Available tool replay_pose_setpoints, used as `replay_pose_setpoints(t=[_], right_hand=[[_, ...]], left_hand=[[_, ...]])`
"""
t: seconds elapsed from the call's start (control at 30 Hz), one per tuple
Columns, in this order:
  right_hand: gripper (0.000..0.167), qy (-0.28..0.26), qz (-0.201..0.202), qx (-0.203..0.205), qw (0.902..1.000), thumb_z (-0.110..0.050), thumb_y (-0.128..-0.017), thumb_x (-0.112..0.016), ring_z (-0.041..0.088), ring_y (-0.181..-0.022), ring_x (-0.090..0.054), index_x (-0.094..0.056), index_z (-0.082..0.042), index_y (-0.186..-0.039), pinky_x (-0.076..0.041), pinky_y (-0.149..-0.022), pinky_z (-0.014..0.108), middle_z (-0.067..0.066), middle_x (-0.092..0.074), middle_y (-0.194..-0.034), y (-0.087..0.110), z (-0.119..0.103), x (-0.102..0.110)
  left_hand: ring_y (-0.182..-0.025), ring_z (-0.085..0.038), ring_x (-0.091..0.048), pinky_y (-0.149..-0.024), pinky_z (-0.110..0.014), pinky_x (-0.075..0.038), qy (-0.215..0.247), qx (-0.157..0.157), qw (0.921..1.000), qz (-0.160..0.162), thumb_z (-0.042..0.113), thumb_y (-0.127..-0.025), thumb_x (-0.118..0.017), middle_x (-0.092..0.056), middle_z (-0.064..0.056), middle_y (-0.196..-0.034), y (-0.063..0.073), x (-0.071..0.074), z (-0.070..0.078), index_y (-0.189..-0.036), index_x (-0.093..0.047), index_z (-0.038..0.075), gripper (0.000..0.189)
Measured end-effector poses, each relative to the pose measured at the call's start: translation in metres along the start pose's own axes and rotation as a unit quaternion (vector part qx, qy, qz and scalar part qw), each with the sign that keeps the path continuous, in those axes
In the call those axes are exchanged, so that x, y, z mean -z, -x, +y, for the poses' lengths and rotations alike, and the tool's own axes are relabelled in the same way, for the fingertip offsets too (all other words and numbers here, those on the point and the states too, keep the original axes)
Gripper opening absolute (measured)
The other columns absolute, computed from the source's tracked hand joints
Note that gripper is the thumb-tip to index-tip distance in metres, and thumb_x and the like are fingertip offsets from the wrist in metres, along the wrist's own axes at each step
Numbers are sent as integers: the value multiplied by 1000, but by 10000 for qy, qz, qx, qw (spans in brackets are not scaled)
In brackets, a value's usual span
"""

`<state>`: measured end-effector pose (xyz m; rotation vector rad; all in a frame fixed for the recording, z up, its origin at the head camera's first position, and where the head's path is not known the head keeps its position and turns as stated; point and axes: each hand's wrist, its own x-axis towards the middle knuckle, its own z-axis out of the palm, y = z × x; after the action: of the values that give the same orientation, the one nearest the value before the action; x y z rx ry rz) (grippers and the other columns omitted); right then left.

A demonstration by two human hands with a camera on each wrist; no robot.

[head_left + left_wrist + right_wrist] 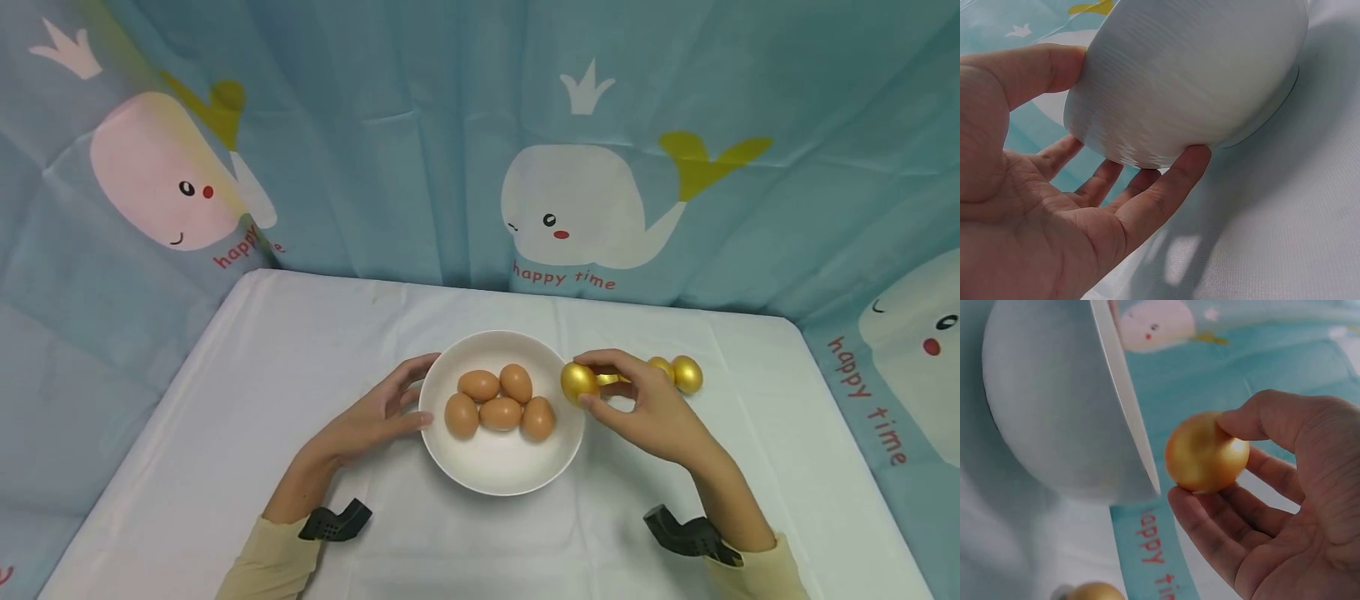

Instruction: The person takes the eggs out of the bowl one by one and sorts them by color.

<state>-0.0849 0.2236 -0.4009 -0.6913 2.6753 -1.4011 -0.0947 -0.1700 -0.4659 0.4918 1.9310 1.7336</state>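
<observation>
A white bowl (491, 467) stands on the table with several brown eggs (500, 413) inside. My left hand (378, 412) holds the bowl's left side, thumb at the rim and fingers bent along the outer wall, as the left wrist view shows. At the opposite rim, my right hand (637, 400) pinches a golden egg (1207, 453) between thumb and fingertips. That egg is level with the rim, just outside the bowl in the right wrist view.
More golden eggs (687, 374) lie on the table right of the bowl, partly hidden behind my right hand. A white cloth (300, 350) covers the table. Behind it hangs a blue curtain (450, 167) with whale prints.
</observation>
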Motion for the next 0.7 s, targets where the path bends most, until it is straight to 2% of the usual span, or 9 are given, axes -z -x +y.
replay_pose_setpoints(t=[0.13, 0.37, 0.5, 0.7], right_hand=[[41, 43, 424, -3, 9991, -4, -94, -78, -5, -114, -63, -66, -8, -133, -58, -91, 16, 9, -73, -129, 7, 5, 6], [43, 205, 1176, 67, 9928, 2, -92, -78, -7, -111, -63, -68, -5, -133, -57, -88, 11, 14, -73, -127, 15, 10, 15], [42, 260, 1436, -186, 9891, -2, -93, -78, -9, -111, -61, -67, -5, -134, -54, -88, 7, 13, -72, -129, 18, 14, 20], [42, 241, 1671, -397, 9848, -3, -94, -78, -7, -110, -62, -67, -5, -134, -54, -88, 7, 10, -69, -130, 21, 20, 26]], left_hand=[[-157, -44, -36, -106, -24, -51, 57, -34, 10000, -18, 11, -101, -69, -27, -8, -172, 0, -1, 1, -165, -28, 26, 78], [-156, -45, -37, -106, -23, -52, 43, -56, 10000, -36, 11, -101, -69, -26, -8, -173, -1, -2, 0, -165, -27, 26, 78], [-157, -45, -36, -106, -23, -52, 77, -60, 9999, -45, 10, -101, -68, -25, -8, -173, -1, -1, 0, -165, -27, 26, 78], [-158, -45, -34, -105, -22, -52, 71, -33, 10000, -31, 9, -101, -68, -24, -8, -174, 0, 0, 1, -165, -27, 26, 78]])
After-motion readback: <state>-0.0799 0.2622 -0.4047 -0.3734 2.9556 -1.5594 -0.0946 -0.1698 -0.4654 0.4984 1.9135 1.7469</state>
